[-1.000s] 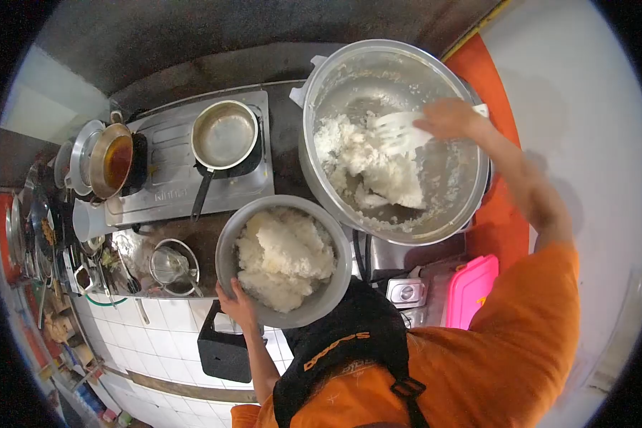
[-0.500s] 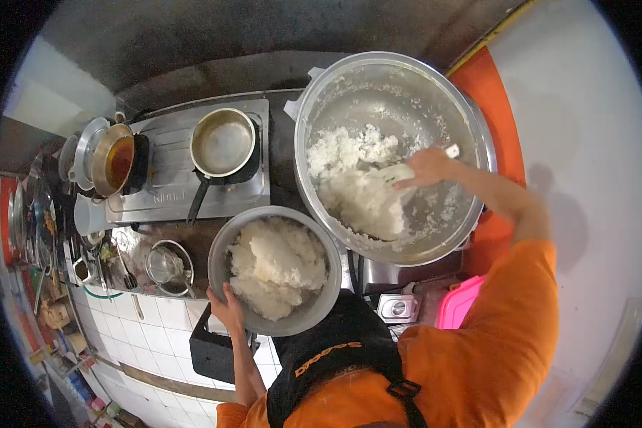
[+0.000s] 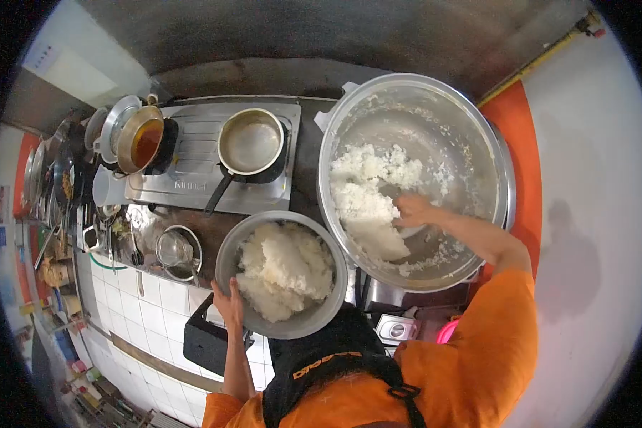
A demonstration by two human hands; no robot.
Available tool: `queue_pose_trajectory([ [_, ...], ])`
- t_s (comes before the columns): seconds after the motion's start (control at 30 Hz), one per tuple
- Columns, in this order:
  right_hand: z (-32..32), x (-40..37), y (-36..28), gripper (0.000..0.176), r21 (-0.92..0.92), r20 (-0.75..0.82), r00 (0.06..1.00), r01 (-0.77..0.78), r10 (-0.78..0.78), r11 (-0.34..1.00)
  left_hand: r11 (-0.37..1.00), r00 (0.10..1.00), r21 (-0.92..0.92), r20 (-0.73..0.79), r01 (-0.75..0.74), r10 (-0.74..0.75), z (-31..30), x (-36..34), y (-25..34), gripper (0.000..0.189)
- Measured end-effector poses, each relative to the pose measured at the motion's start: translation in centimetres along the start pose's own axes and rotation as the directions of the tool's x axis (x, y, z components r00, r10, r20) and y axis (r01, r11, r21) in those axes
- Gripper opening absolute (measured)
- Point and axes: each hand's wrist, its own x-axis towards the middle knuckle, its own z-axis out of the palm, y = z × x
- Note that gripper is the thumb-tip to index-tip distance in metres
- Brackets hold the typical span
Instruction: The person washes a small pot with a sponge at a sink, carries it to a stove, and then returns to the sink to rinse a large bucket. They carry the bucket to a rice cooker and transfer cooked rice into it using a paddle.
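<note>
My left hand [image 3: 228, 305] grips the side of a grey metal bowl [image 3: 225, 285] heaped with cooked rice [image 3: 285, 267]. The fingers lie along its outer wall, close to my apron. Inside a large metal pot [image 3: 471, 135] on the right, my right hand [image 3: 415, 211] is closed around a white rice paddle [image 3: 411, 232]. Only a little of the paddle shows under the hand. More white rice [image 3: 367, 200] is clumped along the pot's left side, touching my fingertips. Loose grains cling to the pot's walls.
A small saucepan [image 3: 250, 143] sits on the gas stove [image 3: 185, 189] at the back left, beside a pan of reddish-brown liquid [image 3: 147, 141]. A strainer over a pot [image 3: 175, 250] stands near the counter's front edge. A pink object [image 3: 447, 331] is by my right elbow.
My right hand has moved toward the left and lower inside the pot, and the paddle has turned mostly out of sight. The left hand still supports the bowl. The view has shifted slightly.
</note>
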Motion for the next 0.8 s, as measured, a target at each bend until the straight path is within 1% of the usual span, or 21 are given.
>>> queue_pose_trajectory([
  [0.07,0.6,-0.1,0.2,0.065,-0.041,-0.12,0.987,0.102,-0.106,0.994,1.0,1.0,0.015,-0.003,-0.001,0.001,0.1,0.0,-0.6,0.071],
  [0.1,0.7,0.4,0.5,0.061,0.016,0.003,0.998,0.064,-0.064,0.998,1.0,1.0,0.029,0.01,-0.011,0.01,0.2,0.1,-0.8,0.071],
  [0.13,0.8,0.6,0.8,0.061,0.008,0.005,0.997,0.071,-0.071,0.997,1.0,1.0,0.026,0.002,-0.003,0.003,0.1,0.1,-1.0,0.071],
  [0.2,0.7,0.1,0.4,0.057,0.115,0.015,1.0,-0.025,0.023,0.993,0.998,1.0,0.053,0.019,0.017,-0.018,-0.2,0.0,0.0,0.071],
  [0.23,0.8,0.2,0.9,0.057,0.103,0.013,1.0,-0.016,0.015,0.995,0.999,1.0,0.046,0.007,0.023,-0.024,-0.1,0.2,0.1,0.071],
  [0.27,1.2,0.0,1.2,0.054,0.204,-0.103,0.987,0.142,-0.123,0.969,0.999,0.999,0.029,0.032,0.029,-0.03,-0.4,0.1,0.0,0.07],
  [0.3,1.4,-0.1,1.7,0.051,0.283,-0.227,0.943,0.301,-0.241,0.911,0.999,0.998,0.009,0.059,0.034,-0.035,-0.3,0.1,-0.1,0.069],
  [0.33,1.6,-0.2,2.3,0.051,0.275,-0.22,0.944,0.303,-0.247,0.912,0.999,0.997,0.004,0.056,0.044,-0.044,-0.2,0.1,-0.1,0.069],
  [0.4,1.2,-0.9,1.7,0.046,0.341,-0.25,0.949,0.273,-0.193,0.9,0.999,0.999,0.001,0.029,-0.039,0.039,-0.3,0.2,-0.2,0.067],
  [0.43,0.8,-1.4,1.6,0.046,0.336,-0.244,0.949,0.276,-0.2,0.9,1.0,0.999,-0.001,0.024,-0.03,0.03,-0.3,0.0,-0.4,0.067],
  [0.5,-1.5,-2.9,0.2,0.043,0.336,-0.145,0.987,0.121,-0.075,0.934,1.0,0.998,0.023,0.061,0.005,-0.006,-0.4,0.1,-0.7,0.073],
  [0.53,-0.8,-2.5,1.1,0.043,0.325,-0.144,0.986,0.124,-0.08,0.937,0.999,0.997,0.03,0.079,0.022,-0.025,-0.4,0.2,-0.9,0.075],
  [0.6,1.1,-2.1,3.1,0.042,0.287,-0.353,0.905,0.347,-0.238,0.893,0.999,0.996,0.021,0.087,0.034,-0.036,-0.4,0.4,-1.1,0.076],
  [0.63,1.4,-2.3,3.7,0.042,0.275,-0.348,0.904,0.35,-0.247,0.895,0.999,0.994,0.02,0.101,0.037,-0.039,-0.4,0.4,-1.1,0.077],
  [0.67,1.3,-2.9,3.5,0.041,0.301,-0.392,0.89,0.363,-0.232,0.882,0.999,0.994,0.013,0.096,0.046,-0.047,-0.3,0.2,-1.0,0.077],
  [0.7,1.0,-3.5,3.4,0.04,0.327,-0.434,0.875,0.374,-0.214,0.868,1.0,0.999,-0.016,0.038,0.01,-0.01,-0.2,0.0,-1.0,0.072],
  [0.73,0.3,-4.0,3.5,0.04,0.317,-0.431,0.875,0.374,-0.219,0.871,0.999,0.999,-0.045,-0.022,-0.03,0.029,0.0,0.0,-0.8,0.067],
  [0.77,-0.9,-5.1,3.0,0.04,0.31,-0.371,0.919,0.26,-0.136,0.914,0.999,1.0,-0.049,-0.021,-0.024,0.023,0.1,0.1,-1.3,0.067],
  [0.8,-2.3,-6.5,1.9,0.04,0.296,-0.311,0.949,0.144,-0.048,0.944,0.996,0.999,-0.072,-0.006,-0.052,0.051,0.4,0.2,-2.2,0.067],
])
